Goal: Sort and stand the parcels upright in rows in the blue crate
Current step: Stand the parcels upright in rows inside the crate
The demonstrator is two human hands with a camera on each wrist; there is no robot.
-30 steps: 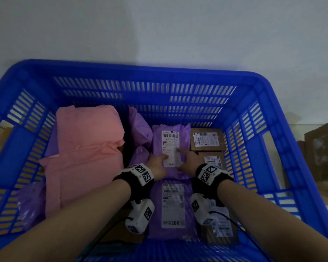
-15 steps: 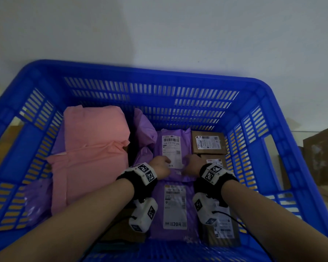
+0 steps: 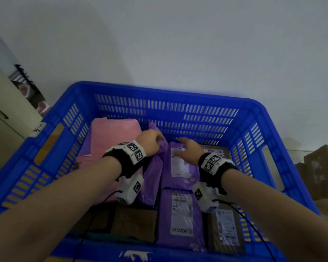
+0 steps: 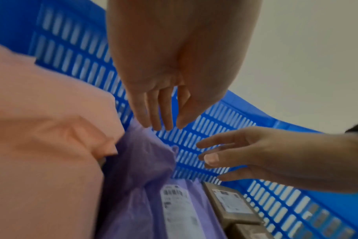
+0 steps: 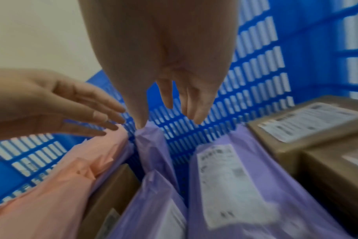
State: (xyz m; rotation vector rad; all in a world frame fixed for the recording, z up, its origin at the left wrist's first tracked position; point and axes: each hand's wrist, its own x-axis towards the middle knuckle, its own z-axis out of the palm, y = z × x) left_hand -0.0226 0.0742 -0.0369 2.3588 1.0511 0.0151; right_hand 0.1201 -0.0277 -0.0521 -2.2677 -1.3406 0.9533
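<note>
Parcels are packed in the blue crate (image 3: 257, 118): a purple mailer (image 3: 180, 165) below the right hand (image 3: 189, 148), a pink mailer (image 3: 110, 140) left of the left hand (image 3: 150, 141). Both hands are held loosely spread, nothing gripped.

A blue crate (image 3: 80, 148) with slotted walls holds the parcels. At nine o'clock, a big pink poly mailer (image 3: 112, 140) leans on the left wall. In the centre, two purple mailers (image 3: 180, 167) lie face up with white labels — a crumpled third purple bag (image 3: 151, 178) stands between them and the pink. At three o'clock — brown cardboard boxes (image 5: 304, 122), labels up.
</note>
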